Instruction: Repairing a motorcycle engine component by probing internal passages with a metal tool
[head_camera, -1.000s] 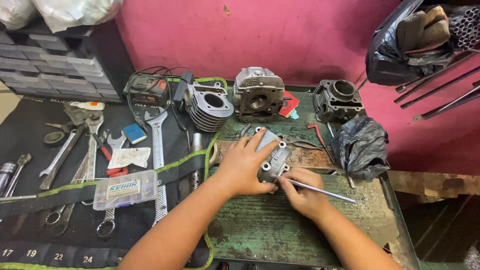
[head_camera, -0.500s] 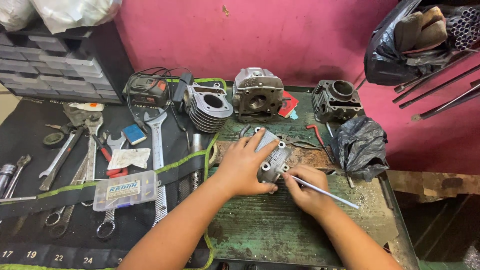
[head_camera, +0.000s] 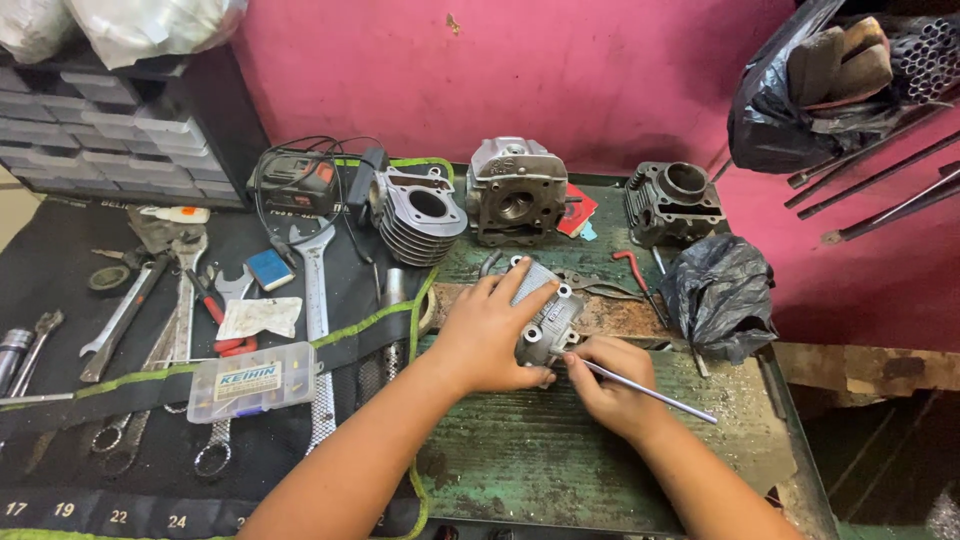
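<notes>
My left hand (head_camera: 487, 328) presses down on a small grey metal engine cover (head_camera: 548, 315) lying on the worn green workbench (head_camera: 560, 460). My right hand (head_camera: 610, 385) grips a thin metal rod (head_camera: 650, 392) like a pen. The rod's tip touches the cover's lower right edge, and its other end points right. Behind the cover stand a finned cylinder (head_camera: 418, 212), a cylinder head (head_camera: 515, 190) and a darker cylinder block (head_camera: 672, 200).
A black tool mat (head_camera: 60, 300) on the left carries several wrenches (head_camera: 315, 300), pliers and a clear plastic parts box (head_camera: 252, 380). A crumpled black plastic bag (head_camera: 720, 295) sits at the right. A pink wall (head_camera: 560, 70) and grey drawer cabinet (head_camera: 90, 140) stand behind.
The rod's free end has dipped slightly; both hands stay on the cover in nearly the same place.
</notes>
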